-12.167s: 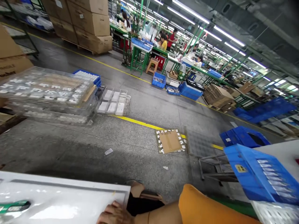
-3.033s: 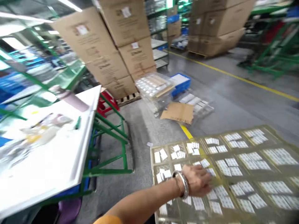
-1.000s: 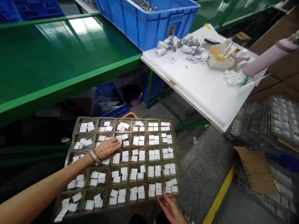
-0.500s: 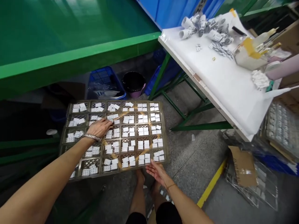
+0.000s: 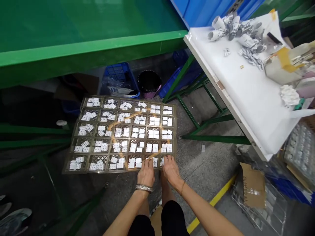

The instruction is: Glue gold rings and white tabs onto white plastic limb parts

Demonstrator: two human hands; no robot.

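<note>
A clear plastic tray (image 5: 106,155) with rows of compartments holds small white blocks with dark dots, several to a compartment. At its near edge my left hand (image 5: 146,173), wearing a bracelet, bends its fingers together over blocks (image 5: 155,162) in the front row. Beside it, my right hand (image 5: 171,169) has its fingers closed over the near right corner compartment, partly covering the blocks (image 5: 162,161) there. The fingertips of both hands are in among the blocks; what they pinch, if anything, is hidden.
A white-topped table (image 5: 251,98) at right bears grey-and-white tubular parts (image 5: 236,28) and a tool container (image 5: 278,68). A green bench (image 5: 98,49) spans the back, with a blue crate (image 5: 120,75) and black-lined bin (image 5: 149,82) below. Cardboard (image 5: 254,186) lies on the floor at right.
My left hand has moved from the middle of the tray to its near edge, right of centre. My right hand has shifted from under the near edge up over the corner compartment. The view has turned slightly left.
</note>
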